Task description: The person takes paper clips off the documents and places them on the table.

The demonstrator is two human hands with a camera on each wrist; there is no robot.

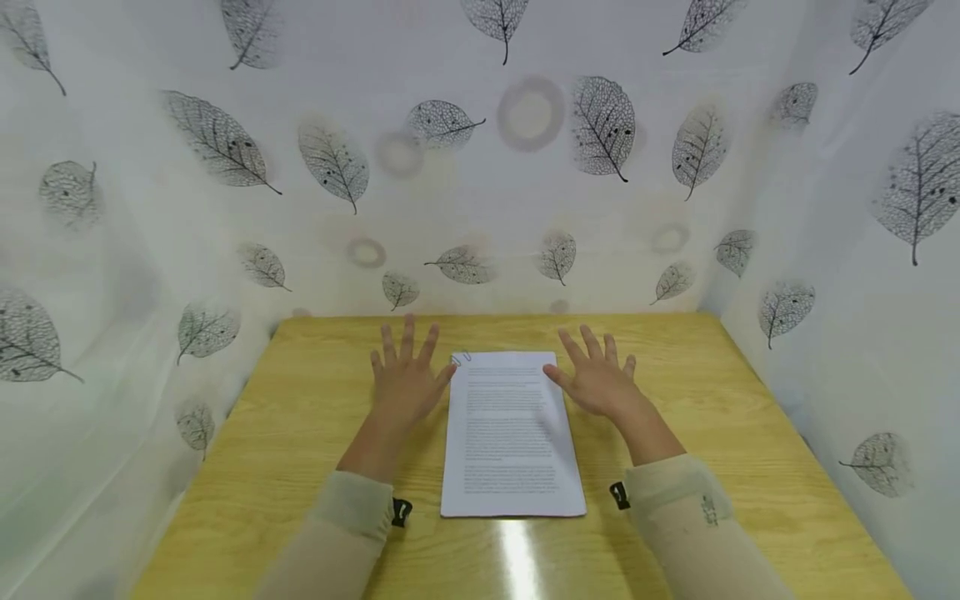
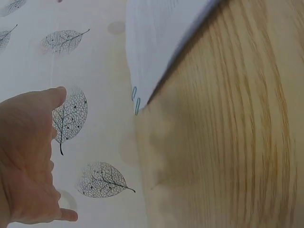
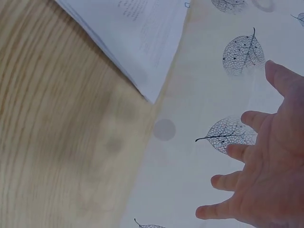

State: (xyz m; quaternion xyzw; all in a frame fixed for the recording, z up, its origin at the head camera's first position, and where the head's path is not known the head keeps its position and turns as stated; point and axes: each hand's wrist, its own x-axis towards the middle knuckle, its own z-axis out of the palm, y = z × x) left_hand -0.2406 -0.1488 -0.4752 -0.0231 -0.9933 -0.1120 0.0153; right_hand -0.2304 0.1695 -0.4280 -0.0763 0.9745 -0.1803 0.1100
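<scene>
A stack of printed paper (image 1: 510,433) lies on the wooden table, its long side running away from me. Two paper clips (image 2: 136,100) sit at its far left corner. My left hand (image 1: 405,385) is spread out to the left of the stack, its thumb near the clipped corner in the head view. To the right of the sheets, my right hand (image 1: 600,379) is also spread, with its thumb close to the far right corner. Neither hand holds anything. Both wrist views show the palms (image 3: 278,166) and outstretched fingers apart from the paper.
The yellow wooden table (image 1: 300,433) reaches to a pale curtain (image 1: 480,200) printed with dark leaves, which surrounds it at the back and both sides. A bright light reflection shows on the tabletop in front of the stack.
</scene>
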